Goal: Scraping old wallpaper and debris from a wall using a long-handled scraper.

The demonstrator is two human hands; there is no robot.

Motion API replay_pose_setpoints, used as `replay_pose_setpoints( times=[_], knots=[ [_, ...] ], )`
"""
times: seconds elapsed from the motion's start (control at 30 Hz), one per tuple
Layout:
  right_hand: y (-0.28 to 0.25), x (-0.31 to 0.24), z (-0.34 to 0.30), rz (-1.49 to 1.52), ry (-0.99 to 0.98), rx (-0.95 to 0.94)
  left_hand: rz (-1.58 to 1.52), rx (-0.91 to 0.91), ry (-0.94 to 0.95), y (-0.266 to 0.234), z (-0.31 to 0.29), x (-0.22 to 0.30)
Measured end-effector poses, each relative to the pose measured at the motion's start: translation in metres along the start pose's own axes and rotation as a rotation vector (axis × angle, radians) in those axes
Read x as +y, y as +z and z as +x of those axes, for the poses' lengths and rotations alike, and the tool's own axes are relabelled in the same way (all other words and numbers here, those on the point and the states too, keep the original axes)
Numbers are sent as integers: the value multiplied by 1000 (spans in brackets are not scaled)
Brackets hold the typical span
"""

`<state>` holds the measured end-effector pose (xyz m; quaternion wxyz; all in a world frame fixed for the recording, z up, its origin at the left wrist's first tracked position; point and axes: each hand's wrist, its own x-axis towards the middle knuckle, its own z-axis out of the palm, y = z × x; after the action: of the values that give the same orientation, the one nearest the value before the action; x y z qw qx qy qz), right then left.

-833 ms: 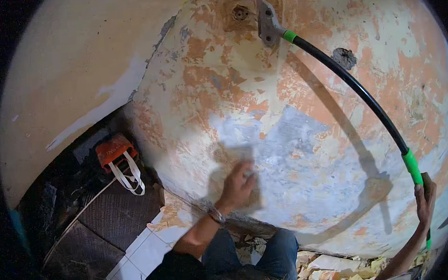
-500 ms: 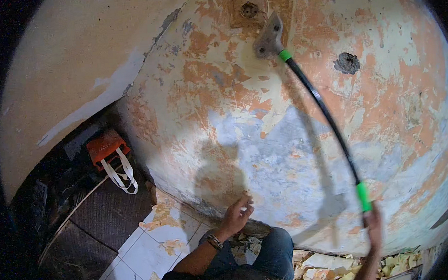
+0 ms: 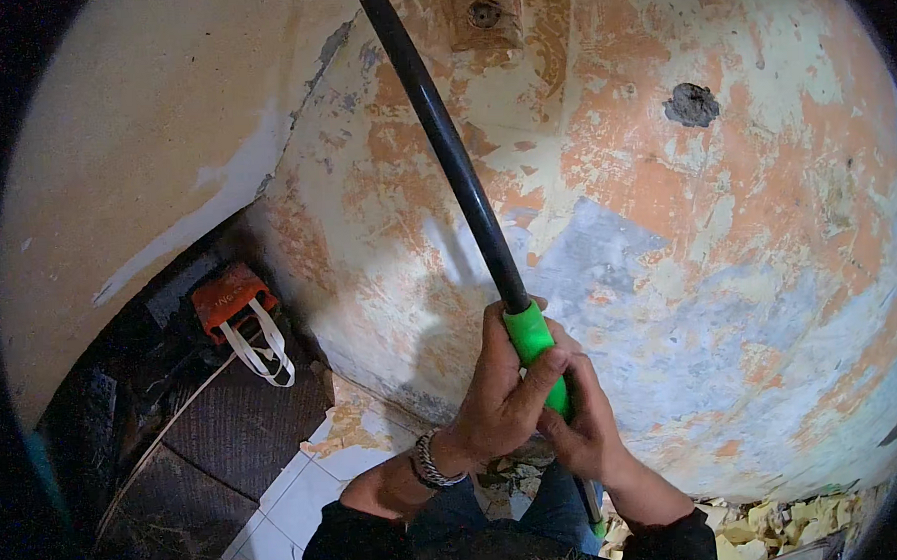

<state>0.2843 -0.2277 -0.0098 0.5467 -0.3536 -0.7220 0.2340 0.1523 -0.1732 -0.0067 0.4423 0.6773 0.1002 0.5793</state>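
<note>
Both of my hands are closed around the bright green grip of a long-handled scraper (image 3: 442, 140) in front of the wall. My left hand (image 3: 508, 387), with a chain bracelet at its wrist, wraps the grip from the left. My right hand (image 3: 583, 419) holds it from the right, slightly lower, touching the left. The black shaft slants up and left past the top edge of the view, so the scraper's head is hidden. Below my hands, near my knees, a narrow shaft with a green part (image 3: 597, 526) shows; whether it belongs to the scraper I cannot tell.
The wall (image 3: 658, 271) is patchy with peeled paint, a socket box (image 3: 485, 16) and a grey-filled hole (image 3: 692, 105). An orange bag (image 3: 231, 301) with white straps lies at left by dark brown boards (image 3: 215, 430). Torn scraps (image 3: 770, 531) lie along the wall's foot.
The scraper has come away from the wall near the socket, its shaft swinging left and up. My left hand, free before, now grips it beside my right, which moved left.
</note>
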Motion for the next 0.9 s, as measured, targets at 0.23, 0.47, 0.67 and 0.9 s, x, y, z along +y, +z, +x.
replay_pose_setpoints(
  times=[0.23,0.47,0.67,0.9],
  knots=[
    [-31,18,-34,125,269,-153,42,-177,-29,12,-3,1],
    [-67,29,-83,41,-58,50,-16,-398,107,65,15,26],
    [-74,1,-69,120,-35,79,5,-376,522,122,79,94],
    [-49,-9,-12,343,-121,308,361,-396,324,33,47,89]
  ],
)
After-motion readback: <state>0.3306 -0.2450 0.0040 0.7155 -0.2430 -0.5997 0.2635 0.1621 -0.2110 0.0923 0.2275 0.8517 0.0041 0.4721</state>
